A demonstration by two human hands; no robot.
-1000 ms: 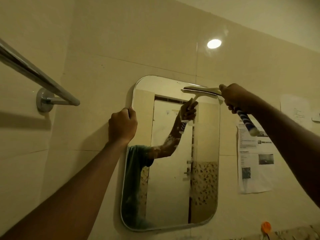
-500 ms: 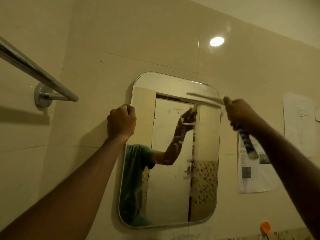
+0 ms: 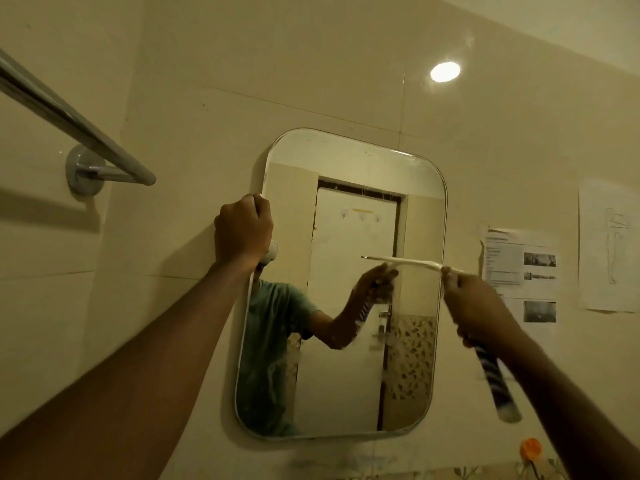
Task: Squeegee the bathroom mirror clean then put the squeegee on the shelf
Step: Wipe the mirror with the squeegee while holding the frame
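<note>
A rounded rectangular mirror (image 3: pixel 343 358) hangs on the beige tiled wall. My left hand (image 3: pixel 242 230) grips its upper left edge, fingers curled round the rim. My right hand (image 3: pixel 479 306) holds the blue and white striped handle of a squeegee (image 3: pixel 495 382). The pale blade lies level against the glass about a third of the way down the right half. The glass reflects my arm, the squeegee and a door behind me. No shelf is in view.
A chrome towel rail (image 3: pixel 69 123) juts out from the wall at upper left. Printed paper sheets (image 3: pixel 519 268) are stuck to the wall right of the mirror. An orange cap (image 3: pixel 530 448) shows at the bottom right, above a patterned tile strip.
My right hand has drawn the squeegee blade down the right half of the mirror from near the top edge. My left hand has kept its hold on the mirror's edge.
</note>
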